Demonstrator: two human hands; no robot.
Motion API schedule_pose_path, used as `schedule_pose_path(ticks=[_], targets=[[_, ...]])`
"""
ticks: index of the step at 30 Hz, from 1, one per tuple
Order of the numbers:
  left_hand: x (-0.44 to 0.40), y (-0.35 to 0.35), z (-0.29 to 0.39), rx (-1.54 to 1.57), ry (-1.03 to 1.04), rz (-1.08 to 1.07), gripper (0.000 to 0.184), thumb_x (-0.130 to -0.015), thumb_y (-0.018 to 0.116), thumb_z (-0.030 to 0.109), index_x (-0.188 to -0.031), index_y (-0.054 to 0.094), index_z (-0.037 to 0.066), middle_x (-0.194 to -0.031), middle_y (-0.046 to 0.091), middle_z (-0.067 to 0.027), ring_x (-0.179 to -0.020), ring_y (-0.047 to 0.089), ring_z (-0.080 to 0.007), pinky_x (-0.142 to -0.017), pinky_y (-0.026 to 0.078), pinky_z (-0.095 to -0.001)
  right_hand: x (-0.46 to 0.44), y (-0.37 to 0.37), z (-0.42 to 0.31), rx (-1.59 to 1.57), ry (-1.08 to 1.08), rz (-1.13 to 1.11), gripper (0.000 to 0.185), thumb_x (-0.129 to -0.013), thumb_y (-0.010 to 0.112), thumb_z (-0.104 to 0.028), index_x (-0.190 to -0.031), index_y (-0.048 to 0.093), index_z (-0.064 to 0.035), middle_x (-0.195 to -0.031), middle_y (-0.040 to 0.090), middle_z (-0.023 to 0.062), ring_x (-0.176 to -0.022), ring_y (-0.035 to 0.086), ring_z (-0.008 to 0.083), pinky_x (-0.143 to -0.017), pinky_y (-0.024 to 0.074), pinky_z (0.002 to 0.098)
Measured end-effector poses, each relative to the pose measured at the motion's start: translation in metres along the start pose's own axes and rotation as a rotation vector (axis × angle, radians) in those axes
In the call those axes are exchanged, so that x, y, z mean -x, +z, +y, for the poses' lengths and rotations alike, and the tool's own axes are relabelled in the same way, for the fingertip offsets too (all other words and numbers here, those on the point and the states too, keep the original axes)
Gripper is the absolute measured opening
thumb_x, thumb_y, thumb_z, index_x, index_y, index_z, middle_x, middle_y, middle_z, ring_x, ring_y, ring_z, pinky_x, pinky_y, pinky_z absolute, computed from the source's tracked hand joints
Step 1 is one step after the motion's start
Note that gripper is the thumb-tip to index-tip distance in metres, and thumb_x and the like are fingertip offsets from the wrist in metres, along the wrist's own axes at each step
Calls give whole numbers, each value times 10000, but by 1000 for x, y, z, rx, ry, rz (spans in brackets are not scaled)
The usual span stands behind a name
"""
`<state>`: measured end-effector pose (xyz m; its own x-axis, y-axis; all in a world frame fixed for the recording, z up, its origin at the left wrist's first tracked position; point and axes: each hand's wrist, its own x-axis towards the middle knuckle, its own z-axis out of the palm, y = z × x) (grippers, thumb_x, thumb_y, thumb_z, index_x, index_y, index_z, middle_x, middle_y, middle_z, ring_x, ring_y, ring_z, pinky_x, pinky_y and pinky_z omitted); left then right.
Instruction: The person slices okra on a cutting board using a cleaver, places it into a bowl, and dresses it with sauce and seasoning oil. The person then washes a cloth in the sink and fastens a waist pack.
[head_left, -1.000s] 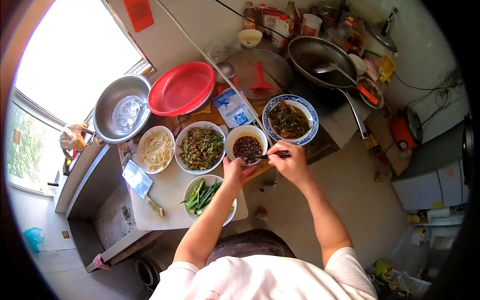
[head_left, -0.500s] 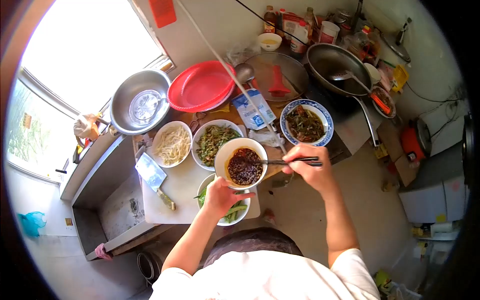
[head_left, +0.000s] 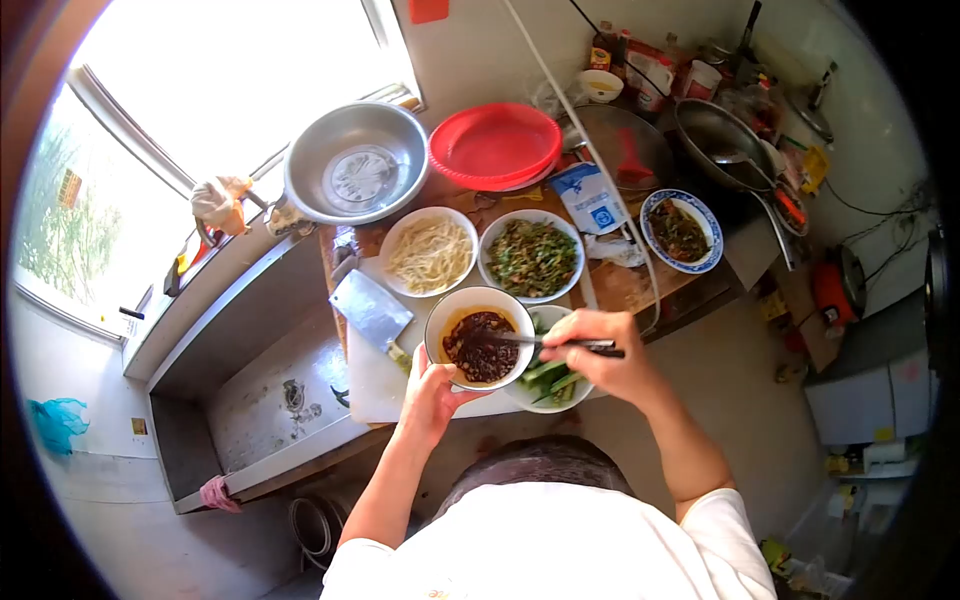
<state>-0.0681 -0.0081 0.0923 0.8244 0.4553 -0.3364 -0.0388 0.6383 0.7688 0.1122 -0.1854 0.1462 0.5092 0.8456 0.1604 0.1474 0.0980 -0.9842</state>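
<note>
Just past my left fingers [head_left: 436,376], which grip its near side, the sauce bowl [head_left: 478,298] partly hides the greens [head_left: 550,384]; my right fingers [head_left: 580,327] clasp blurred dark chopsticks [head_left: 520,339], their tips lost in the sauce [head_left: 477,356].

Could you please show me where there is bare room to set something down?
Bare cutting board lies between the cleaver and the front edge; bare wood fronts the blue-rimmed plate. Around the sauce bowl looks crowded.

The held bowl [head_left: 482,296] looks glossy ceramic; the basin [head_left: 316,163] and cleaver [head_left: 370,308], shiny metal; the tub [head_left: 495,145], smooth plastic; the board [head_left: 376,388], matt; the table [head_left: 625,285], wood.
</note>
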Motion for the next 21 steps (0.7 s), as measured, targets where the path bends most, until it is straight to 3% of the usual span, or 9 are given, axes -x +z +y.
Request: schedule_pose_path(ticks=[2, 5, 7, 9, 11, 13, 17, 19, 21], targets=[[11, -21, 7, 13, 9, 34, 685, -791, 523, 107, -1419, 251, 107, -1397, 393, -154, -1242, 486, -365, -893, 527, -587, -6, 9, 0, 40, 29, 58, 151, -758, 591, 103, -871, 686, 69, -836, 689, 121, -797, 688, 158, -727, 555, 265], [22, -50, 17, -20, 24, 57, 638, -797, 491, 70, -1393, 263, 87, -1364, 413, -160, -1208, 512, -349, -878, 539, -577, -7, 45, -24, 11, 172, -145, 154, -769, 596, 108, -893, 681, 81, -879, 692, 125, -847, 697, 181, -745, 551, 271], [27, -64, 22, -43, 23, 66, 616, -798, 448, 19, -1378, 248, 76, -1323, 435, -165, -1167, 544, -323, -852, 562, -544, -12, 78, -5, 197, -155, -70, 139, -768, 666, 33, -904, 690, 28, -823, 694, 120, -766, 690, 156, -695, 534, 260], [34, -78, 27, -10, 7, 66, 619, -802, 460, 28, -1382, 246, 71, -1310, 445, -160, -1173, 539, -310, -844, 566, -541, -17, 86, 3, 209, -132, 10, 128, -759, 638, 40, -879, 683, 30, -798, 684, 128, -730, 685, 161, -666, 530, 268], [40, -90, 31, -20, 10, 77, 618, -806, 469, 37, -1382, 248, 64, -1298, 453, -157, -1176, 535, -298, -833, 571, -537, -13, 81, -7, 85, 105, -31, 150, -747, 562, 59, -842, 676, 41, -775, 671, 111, -692, 679, 150, -644, 535, 266], [46, -99, 31, -65, 28, 92, 612, -809, 476, 45, -1379, 254, 58, -1286, 459, -155, -1176, 532, -288, -820, 577, -533, -10, 96, -13, 44, 56, -176, 137, -740, 579, 59, -835, 674, 37, -763, 665, 93, -715, 682, 145, -654, 533, 252], [56, -100, 33, -36, 35, 81, 612, -810, 488, 51, -1376, 258, 51, -1264, 468, -154, -1150, 550, -284, -799, 588, -519, -16, 116, 4, 259, -297, -56, 109, -705, 632, 69, -803, 661, 32, -782, 668, 82, -697, 628, 135, -641, 495, 272], [65, -99, 35, 7, 44, 99, 607, -809, 495, 51, -1371, 266, 48, -1254, 473, -154, -1138, 558, -287, -796, 591, -515, -9, 99, -6, 97, 37, -84, 118, -714, 586, 84, -793, 660, 37, -766, 670, 81, -660, 654, 134, -612, 512, 252], [69, -98, 31, -31, 69, 126, 594, -811, 501, 58, -1361, 276, 48, -1254, 473, -159, -1132, 562, -294, -799, 590, -516, -3, 100, -11, -16, 100, -204, 122, -728, 585, 84, -808, 664, 38, -775, 677, 84, -652, 666, 139, -612, 523, 243]])
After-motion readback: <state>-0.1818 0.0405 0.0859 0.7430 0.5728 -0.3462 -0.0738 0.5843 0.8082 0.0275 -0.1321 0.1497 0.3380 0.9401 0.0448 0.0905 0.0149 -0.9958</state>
